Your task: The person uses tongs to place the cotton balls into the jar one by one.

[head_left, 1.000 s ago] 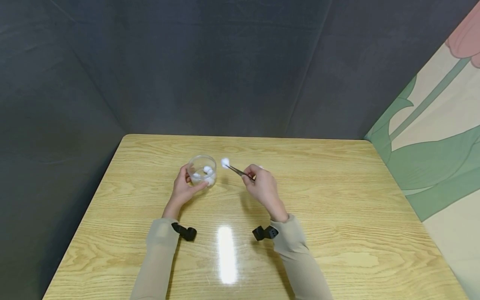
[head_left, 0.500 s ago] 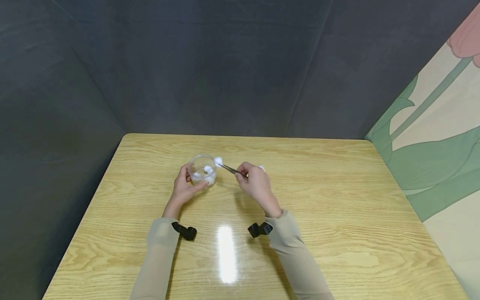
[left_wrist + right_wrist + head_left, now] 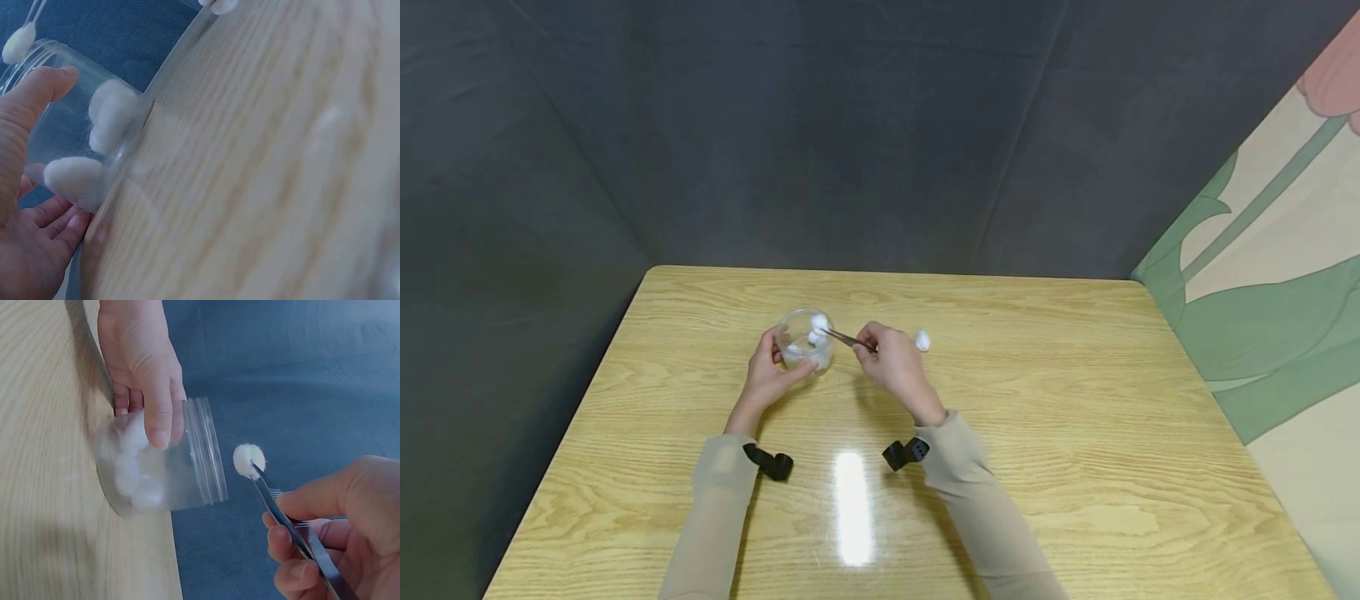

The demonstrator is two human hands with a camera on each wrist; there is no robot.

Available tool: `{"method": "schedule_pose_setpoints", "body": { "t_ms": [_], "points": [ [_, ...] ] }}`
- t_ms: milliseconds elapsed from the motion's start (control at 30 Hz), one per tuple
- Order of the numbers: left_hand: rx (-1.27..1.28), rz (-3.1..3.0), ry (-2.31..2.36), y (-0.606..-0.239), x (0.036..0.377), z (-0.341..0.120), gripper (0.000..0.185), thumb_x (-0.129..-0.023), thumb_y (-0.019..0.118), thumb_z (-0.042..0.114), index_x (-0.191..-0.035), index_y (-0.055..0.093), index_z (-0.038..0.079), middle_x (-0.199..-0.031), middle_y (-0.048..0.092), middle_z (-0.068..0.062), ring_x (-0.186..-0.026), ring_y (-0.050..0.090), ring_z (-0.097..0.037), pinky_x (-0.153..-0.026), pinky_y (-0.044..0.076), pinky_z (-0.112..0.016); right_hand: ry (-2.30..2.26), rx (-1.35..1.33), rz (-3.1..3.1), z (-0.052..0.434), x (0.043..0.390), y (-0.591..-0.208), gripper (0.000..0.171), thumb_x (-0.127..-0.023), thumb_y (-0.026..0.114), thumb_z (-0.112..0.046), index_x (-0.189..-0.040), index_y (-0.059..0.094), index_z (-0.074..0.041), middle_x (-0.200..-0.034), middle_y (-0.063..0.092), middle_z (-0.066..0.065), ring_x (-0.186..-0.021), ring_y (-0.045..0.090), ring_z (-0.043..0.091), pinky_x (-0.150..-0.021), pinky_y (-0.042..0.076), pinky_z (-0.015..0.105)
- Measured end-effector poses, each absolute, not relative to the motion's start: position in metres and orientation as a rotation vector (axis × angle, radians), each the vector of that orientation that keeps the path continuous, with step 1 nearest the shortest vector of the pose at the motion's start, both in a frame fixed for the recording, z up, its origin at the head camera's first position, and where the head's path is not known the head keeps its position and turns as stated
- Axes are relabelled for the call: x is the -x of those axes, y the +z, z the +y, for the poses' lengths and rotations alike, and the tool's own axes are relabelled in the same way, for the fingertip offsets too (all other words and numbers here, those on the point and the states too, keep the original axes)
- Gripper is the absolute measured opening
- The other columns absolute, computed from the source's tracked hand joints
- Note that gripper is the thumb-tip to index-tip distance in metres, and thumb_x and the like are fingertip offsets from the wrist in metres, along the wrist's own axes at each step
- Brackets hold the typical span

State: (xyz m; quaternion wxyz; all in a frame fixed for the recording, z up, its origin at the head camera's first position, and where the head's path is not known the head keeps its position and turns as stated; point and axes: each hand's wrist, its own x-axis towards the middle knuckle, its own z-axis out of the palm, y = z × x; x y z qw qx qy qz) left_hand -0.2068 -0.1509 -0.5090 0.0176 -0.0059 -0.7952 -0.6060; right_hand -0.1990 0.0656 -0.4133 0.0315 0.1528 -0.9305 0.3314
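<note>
My left hand (image 3: 767,379) grips a clear plastic jar (image 3: 178,462) that stands upright on the table, thumb on the near side and fingers round the other. Several white cotton balls (image 3: 128,475) lie at the jar's bottom. With my right hand (image 3: 891,362) I pinch metal tweezers (image 3: 281,515) between thumb and fingers. Their tips hold one cotton ball (image 3: 249,460), which the right wrist view shows just above the jar's threaded, open mouth. In the left wrist view this raised cotton ball (image 3: 19,42) shows beyond the rim.
Another cotton ball (image 3: 922,340) lies on the wooden table (image 3: 1075,400), right of my right hand. A dark cloth (image 3: 850,142) hangs behind the table, and a floral-patterned cloth (image 3: 1285,250) is on the right.
My right hand has moved left with the tweezers, bringing the held cotton ball from right of the jar to over its mouth. The loose cotton ball on the table is uncovered. My left hand stays put.
</note>
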Motion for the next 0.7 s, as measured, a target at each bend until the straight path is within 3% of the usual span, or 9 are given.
{"method": "schedule_pose_setpoints", "body": {
  "t_ms": [700],
  "points": [
    [0.022, -2.467, -1.889, -0.510, 0.206, -0.151, 0.081, -0.077, 0.078, 0.013, -0.141, 0.030, 0.004, -0.131, 0.044, -0.020, -0.112, 0.045, -0.032, -0.093, 0.038, -0.045, 1.013, -0.447, -2.879, 0.054, 0.203, -0.421, 0.008, -0.086, 0.066, -0.016, -0.084, 0.066, -0.009, -0.074, 0.063, 0.001, -0.063, 0.054, 0.015, -0.058, 0.042, 0.029]
  ]
}}
